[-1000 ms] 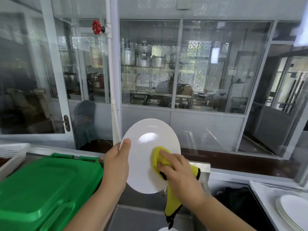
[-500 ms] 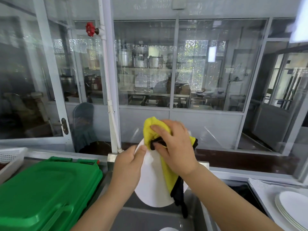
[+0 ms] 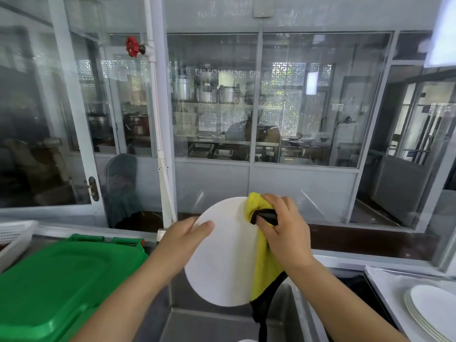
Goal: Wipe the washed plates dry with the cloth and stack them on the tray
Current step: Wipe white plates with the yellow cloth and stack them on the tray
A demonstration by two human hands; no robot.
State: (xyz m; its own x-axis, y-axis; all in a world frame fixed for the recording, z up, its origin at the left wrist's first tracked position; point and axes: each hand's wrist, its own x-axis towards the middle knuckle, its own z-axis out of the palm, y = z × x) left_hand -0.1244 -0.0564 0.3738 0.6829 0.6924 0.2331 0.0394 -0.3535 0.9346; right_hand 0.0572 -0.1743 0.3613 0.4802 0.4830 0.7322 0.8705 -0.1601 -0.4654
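A steel sink basin (image 3: 222, 324) fills the bottom centre of the frame, with a green lidded bin (image 3: 56, 285) at lower left, a stack of white plates (image 3: 431, 314) on a tray (image 3: 385, 285) at lower right, and glass partitions beyond showing a kitchen with metal pots. Over the sink, the left hand (image 3: 182, 240) grips the left rim of a white plate (image 3: 222, 255), thumb across its face, while the right hand (image 3: 283, 233) curls its fingers around a yellow-and-black cloth (image 3: 265, 265) draped over the right rim. The plate stands near upright at centre frame, its face toward the camera and its long axis running top to bottom.
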